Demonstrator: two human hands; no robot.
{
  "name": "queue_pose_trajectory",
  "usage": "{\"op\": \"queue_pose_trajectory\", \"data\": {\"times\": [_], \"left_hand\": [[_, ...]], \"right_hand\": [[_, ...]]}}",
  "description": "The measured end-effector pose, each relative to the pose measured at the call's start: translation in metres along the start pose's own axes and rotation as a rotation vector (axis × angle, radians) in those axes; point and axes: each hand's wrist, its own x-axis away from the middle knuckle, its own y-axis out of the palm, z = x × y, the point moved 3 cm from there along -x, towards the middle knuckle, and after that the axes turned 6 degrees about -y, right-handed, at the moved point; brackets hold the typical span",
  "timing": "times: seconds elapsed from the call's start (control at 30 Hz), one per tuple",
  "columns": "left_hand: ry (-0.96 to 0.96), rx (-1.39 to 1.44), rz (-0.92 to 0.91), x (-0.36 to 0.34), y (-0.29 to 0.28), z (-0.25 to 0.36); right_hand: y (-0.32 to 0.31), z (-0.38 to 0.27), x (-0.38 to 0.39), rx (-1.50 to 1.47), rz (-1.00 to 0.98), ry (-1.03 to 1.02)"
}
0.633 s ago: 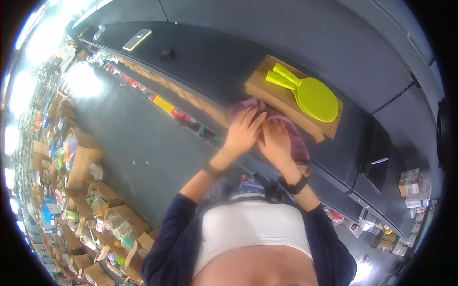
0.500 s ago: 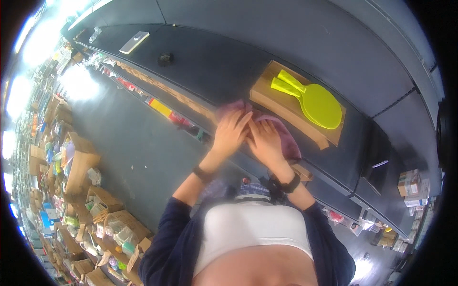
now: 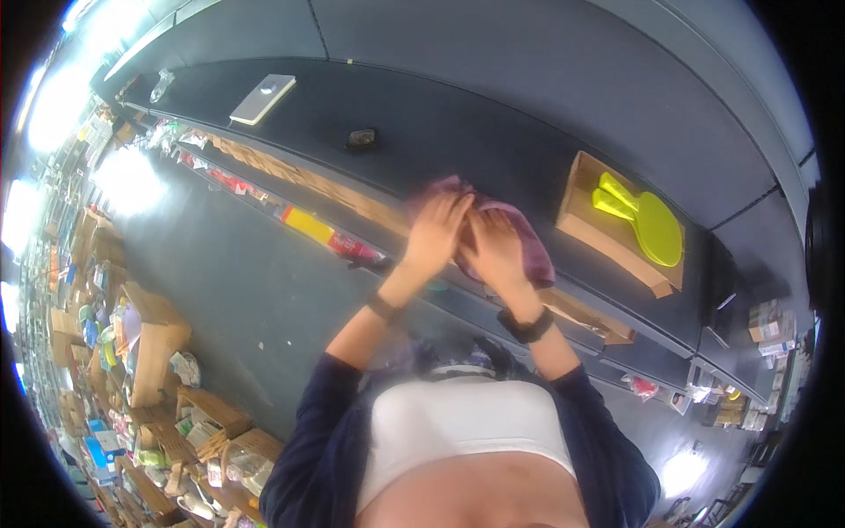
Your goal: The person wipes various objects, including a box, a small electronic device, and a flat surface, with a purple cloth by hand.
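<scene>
A purple cloth (image 3: 526, 251) lies bunched at the front edge of the dark shelf (image 3: 458, 114), under both my hands. My left hand (image 3: 436, 231) rests on its left part with the fingers stretched out. Beside it, my right hand (image 3: 495, 249) lies flat over the middle of the cloth, its fingers extended and slightly blurred. The fingertips of the two hands nearly meet. Part of the cloth is hidden beneath the palms. To the right, yellow-green paddles (image 3: 656, 231) sit on a shallow cardboard box (image 3: 583, 195).
Left along the shelf are a small dark object (image 3: 362, 138) and a pale notebook-like slab (image 3: 263, 99). A lower shelf holds cardboard and a yellow-and-red package (image 3: 308, 231). Open cartons (image 3: 158, 343) with mixed goods line the floor at left; more boxes (image 3: 771, 321) stand far right.
My view has shifted left along the shelf; the paddles and their box now appear farther right. My hands and the cloth have moved left along the shelf together.
</scene>
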Motion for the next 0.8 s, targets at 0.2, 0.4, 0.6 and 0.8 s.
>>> {"op": "queue_pose_trajectory", "data": {"times": [0.2,0.4,0.6,0.8], "left_hand": [[0.167,0.315,-0.115,0.001,-0.012,-0.010],[-0.025,-0.116,0.034,-0.047,-0.073,-0.123],[-0.267,0.038,-0.201,-0.068,-0.072,-0.170],[-0.216,0.491,-0.134,-0.051,-0.077,-0.098]], "right_hand": [[-0.018,0.003,0.031,0.136,0.125,0.143],[-0.017,0.000,0.018,-0.040,0.333,0.386],[-0.008,0.001,0.012,-0.250,0.535,0.605],[-0.007,-0.018,-0.020,-0.823,0.607,0.652]]}}
